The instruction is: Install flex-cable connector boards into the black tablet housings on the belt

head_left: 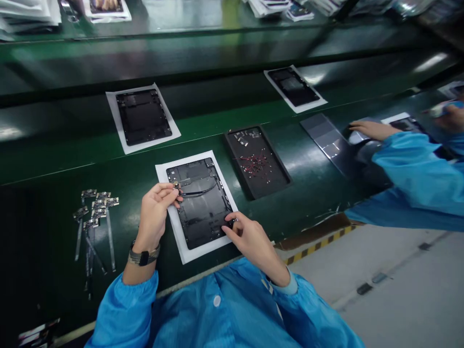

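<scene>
A black tablet housing lies on a white sheet in front of me, its inner side up. Over its upper left edge, my left hand pinches a small circuit board. A black flex cable runs from that board across the housing to the right. My right hand is at the housing's lower right edge. Its thumb and index finger close around a small dark spot there; what they grip, if anything, I cannot make out.
Several small boards with ribbon cables lie to the left. A black tray holds red-wired parts and silvery pieces. Two more housings lie on sheets behind. At right, a co-worker's blue sleeves reach over the bench near a clear-topped panel.
</scene>
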Available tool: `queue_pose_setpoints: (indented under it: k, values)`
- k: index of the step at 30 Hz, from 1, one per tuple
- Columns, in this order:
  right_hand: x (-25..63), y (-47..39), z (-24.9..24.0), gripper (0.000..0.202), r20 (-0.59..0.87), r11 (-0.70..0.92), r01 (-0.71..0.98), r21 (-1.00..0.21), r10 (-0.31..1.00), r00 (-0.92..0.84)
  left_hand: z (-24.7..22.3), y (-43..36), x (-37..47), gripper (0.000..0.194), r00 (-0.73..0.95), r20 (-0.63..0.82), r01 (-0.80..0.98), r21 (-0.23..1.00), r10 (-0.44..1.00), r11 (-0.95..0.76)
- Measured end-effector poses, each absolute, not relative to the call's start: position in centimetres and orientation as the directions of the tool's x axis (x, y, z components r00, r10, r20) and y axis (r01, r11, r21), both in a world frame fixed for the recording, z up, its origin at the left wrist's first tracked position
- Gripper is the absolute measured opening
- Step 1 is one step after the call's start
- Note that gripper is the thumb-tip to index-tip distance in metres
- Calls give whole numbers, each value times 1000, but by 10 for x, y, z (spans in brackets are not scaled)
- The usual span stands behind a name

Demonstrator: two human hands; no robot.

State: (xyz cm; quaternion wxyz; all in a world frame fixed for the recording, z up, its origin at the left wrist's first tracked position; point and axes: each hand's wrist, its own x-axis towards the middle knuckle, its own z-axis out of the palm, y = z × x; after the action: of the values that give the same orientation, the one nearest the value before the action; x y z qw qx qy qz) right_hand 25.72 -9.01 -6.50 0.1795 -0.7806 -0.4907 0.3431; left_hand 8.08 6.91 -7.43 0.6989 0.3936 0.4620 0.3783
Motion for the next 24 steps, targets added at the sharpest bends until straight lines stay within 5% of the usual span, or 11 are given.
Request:
queue_pose_setpoints:
  k: [6,17,24]
  values:
    - [271,-73,-56,18,-361,-284,820,-497,927,102,-74,70,80,31,281,-325,-176,908,903,381]
    - [272,-37,-58,13,-326,56,842,-537,907,-268,-72,69,80,29,283,-310,-186,911,908,369]
    - [279,-52,-69,13,-74,34,702,-711,990,-123,-69,63,84,32,310,-302,-166,916,901,364]
